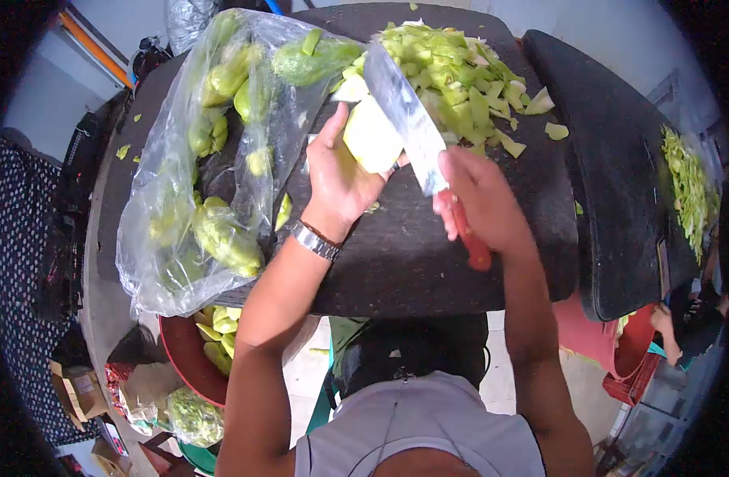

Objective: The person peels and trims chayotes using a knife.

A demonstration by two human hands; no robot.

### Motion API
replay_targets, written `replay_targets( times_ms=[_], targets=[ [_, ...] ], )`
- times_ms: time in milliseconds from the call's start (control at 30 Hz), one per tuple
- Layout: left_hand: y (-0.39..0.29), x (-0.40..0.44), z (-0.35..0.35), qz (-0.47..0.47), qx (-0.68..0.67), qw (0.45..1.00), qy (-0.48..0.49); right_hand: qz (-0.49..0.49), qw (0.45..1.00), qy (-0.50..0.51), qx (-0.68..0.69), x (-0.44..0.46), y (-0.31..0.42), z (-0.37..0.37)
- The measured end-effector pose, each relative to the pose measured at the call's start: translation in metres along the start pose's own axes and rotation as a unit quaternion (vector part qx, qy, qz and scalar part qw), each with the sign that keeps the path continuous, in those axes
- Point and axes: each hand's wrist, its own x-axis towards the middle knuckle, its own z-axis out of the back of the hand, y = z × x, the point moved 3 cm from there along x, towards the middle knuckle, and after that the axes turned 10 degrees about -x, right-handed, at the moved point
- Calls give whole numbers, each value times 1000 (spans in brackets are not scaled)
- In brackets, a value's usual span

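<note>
My left hand [338, 176], with a metal watch at the wrist, holds a peeled pale green vegetable [371, 137] from below, over the dark table [380, 270]. My right hand [484, 199] grips the red handle of a broad knife [412, 119]. The blade slants up to the left, over the right edge of the peeled piece; whether it touches is unclear. Beyond my hands lies a heap of green peels and slices [460, 83]. To the left, a clear plastic bag [153, 230] holds several whole green vegetables [225, 238].
Below the table's left edge stands a red tub [177, 350] with green pieces. A second dark table [603, 183] adjoins on the right, with shredded greens [686, 191] at its far side. At the lower right are another red tub [635, 350] and a person's arm [666, 330].
</note>
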Motion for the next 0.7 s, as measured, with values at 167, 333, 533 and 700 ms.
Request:
replay_targets(
  times_ms=[167,333,533,700],
  targets=[
    [4,-2,2,-1,-23,1000,-21,-22,994,-79,-72,-39,-5,-24],
    [9,-3,4,-33,-17,998,-44,-26,995,-92,-42,-53,-15,-35],
    [9,-6,-3,-72,72,991,-82,-17,990,-107,-95,-54,-21,-38],
    [13,-9,-6,-93,93,986,-98,-38,985,-92,-139,-56,-23,-41]
  ],
)
